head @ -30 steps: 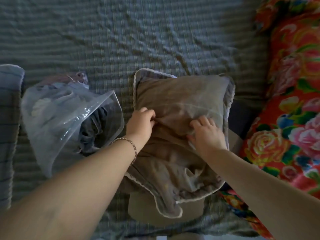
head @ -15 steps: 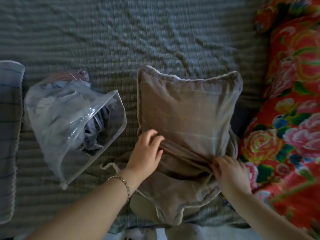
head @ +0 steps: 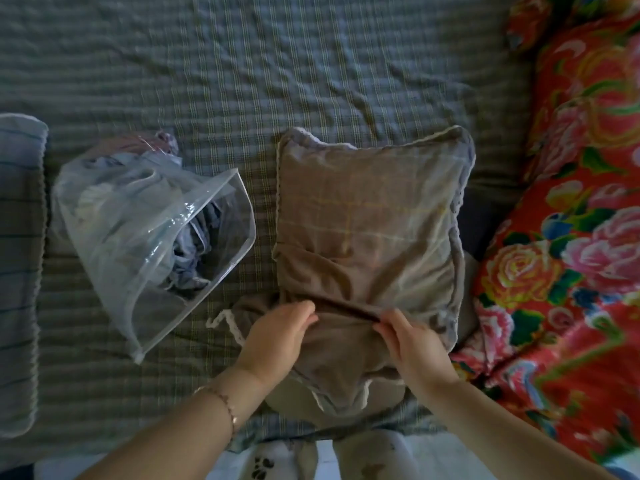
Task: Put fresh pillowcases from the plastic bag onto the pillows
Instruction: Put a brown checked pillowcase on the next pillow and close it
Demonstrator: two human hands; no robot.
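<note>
A brown checked pillowcase with white lace trim covers the far part of a pillow on the bed. Its near end is bunched in a fold across the pillow. My left hand grips that fold at its left side, and my right hand pinches it at the right. The pillow's bare near end pokes out below the case. A clear plastic bag lies to the left with its mouth open toward the pillow and blue-grey fabric inside.
A green checked sheet covers the bed. A red floral quilt runs along the right side. A blue striped pillow lies at the left edge. The bed's near edge is just below my forearms.
The pillowcase has been drawn down further over the pillow toward me. Both hands moved from the pillow's middle to the bunched fold near its lower end.
</note>
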